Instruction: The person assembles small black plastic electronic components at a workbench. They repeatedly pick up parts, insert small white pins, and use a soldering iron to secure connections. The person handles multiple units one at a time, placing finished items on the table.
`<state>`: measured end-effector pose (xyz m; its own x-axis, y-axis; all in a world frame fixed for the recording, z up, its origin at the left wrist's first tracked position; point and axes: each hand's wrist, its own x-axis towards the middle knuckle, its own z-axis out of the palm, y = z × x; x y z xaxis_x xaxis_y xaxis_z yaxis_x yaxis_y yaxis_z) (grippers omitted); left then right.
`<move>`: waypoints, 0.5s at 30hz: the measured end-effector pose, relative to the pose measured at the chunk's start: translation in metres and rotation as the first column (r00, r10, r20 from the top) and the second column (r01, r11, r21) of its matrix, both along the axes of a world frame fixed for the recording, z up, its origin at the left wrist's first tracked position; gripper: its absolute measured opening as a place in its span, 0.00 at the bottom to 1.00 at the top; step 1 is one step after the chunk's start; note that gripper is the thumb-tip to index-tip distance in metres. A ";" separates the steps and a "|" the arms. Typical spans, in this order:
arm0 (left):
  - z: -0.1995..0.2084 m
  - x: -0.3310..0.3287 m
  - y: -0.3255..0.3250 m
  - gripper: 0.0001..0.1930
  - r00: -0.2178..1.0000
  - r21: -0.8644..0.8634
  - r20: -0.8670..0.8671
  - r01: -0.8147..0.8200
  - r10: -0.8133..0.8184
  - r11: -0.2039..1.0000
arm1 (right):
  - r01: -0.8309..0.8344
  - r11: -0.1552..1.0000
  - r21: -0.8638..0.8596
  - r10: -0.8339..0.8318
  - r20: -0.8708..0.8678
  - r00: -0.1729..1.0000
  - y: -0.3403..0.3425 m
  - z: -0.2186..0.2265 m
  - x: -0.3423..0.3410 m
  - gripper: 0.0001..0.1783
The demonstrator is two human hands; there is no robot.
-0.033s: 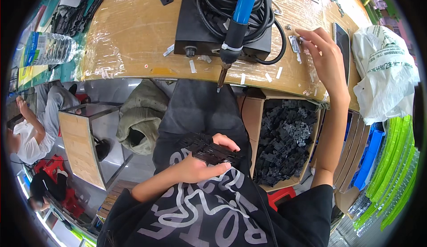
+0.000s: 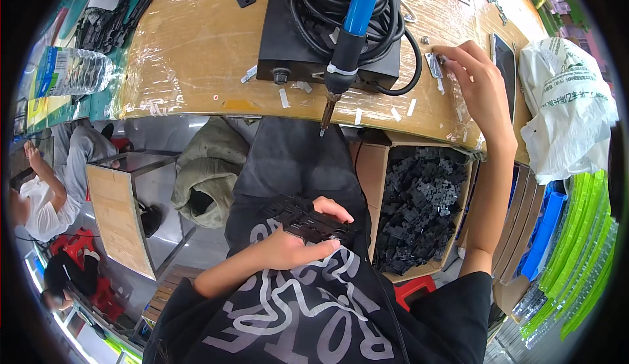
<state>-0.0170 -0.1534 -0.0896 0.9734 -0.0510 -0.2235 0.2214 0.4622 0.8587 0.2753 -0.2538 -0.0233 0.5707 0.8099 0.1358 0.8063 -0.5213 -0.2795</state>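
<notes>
Close against my shirt, my left hand is closed around a black slotted plastic part, with its thumb lying along the near edge. The fingers hide some of the part. Out at the right side of the table, my right hand reaches down with fingers curved and apart. Its fingertips are beside a small shiny metal plate on the tabletop, and I make out nothing held in them. A soldering iron with a blue handle points down over the table's front edge.
Coiled cable lies on a black control box. Under the table, a cardboard box holds many black plastic parts. A white plastic bag and a phone-like flat device are at the right. A plastic bottle lies left.
The fingertips of my right hand have shifted very slightly to the left beside the metal plate. My left hand and the black part have stayed in place.
</notes>
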 end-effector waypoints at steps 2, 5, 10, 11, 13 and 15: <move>0.000 0.000 0.000 0.16 1.000 0.006 0.008 -0.010 0.010 1.000 | -0.026 0.999 -0.035 0.026 -0.006 1.000 0.001 0.001 0.000 0.07; 0.000 -0.001 0.001 0.16 1.000 -0.007 -0.026 -0.008 0.008 1.000 | -0.020 0.999 -0.031 0.019 -0.033 0.999 0.002 0.001 0.005 0.07; 0.000 -0.001 0.001 0.16 0.999 -0.020 -0.027 -0.020 0.020 1.000 | -0.032 0.999 0.025 0.033 -0.007 0.999 0.002 -0.004 0.006 0.06; 0.000 -0.001 0.001 0.16 1.000 -0.018 -0.026 -0.018 0.017 1.000 | -0.027 0.999 0.032 0.027 0.002 1.000 0.001 -0.004 0.006 0.06; -0.001 -0.002 0.001 0.16 1.000 -0.011 -0.024 -0.013 0.012 1.000 | -0.018 1.000 0.017 0.018 0.039 0.999 0.002 -0.004 0.004 0.06; -0.001 -0.002 0.001 0.16 1.000 -0.008 -0.027 -0.011 0.010 1.000 | -0.020 0.999 0.049 0.017 0.059 0.998 0.002 -0.006 0.003 0.05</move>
<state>-0.0192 -0.1523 -0.0904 0.9675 -0.0428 -0.2490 0.2393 0.4716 0.8487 0.2782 -0.2517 -0.0291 0.5455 0.8118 0.2082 0.8314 -0.4928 -0.2569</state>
